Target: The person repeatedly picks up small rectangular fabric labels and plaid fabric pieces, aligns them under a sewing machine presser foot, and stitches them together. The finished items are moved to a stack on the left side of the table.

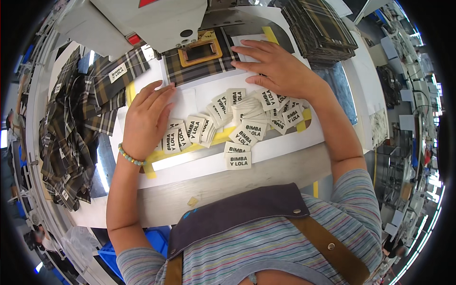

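Note:
A plaid fabric piece [190,72] in dark grey, tan and white lies flat under the sewing machine head [161,21]. The machine's yellow rectangular clamp frame [201,62] rests on the cloth. My left hand [148,114] lies near the cloth's lower left corner, fingers stretched out and fingertips by its edge. My right hand [273,66] has its fingers spread, their tips at the cloth's right edge. Between and below both hands lies a loose heap of white printed labels [247,111]. Several of these labels sit close to my left thumb and under my right palm.
Plaid pieces with labels on them hang in a crumpled pile [71,137] at the left. A tall stack of plaid pieces [323,31] stands at the back right. Yellow tape [190,154] marks the white work surface. A blue crate [110,259] is below the table's front left.

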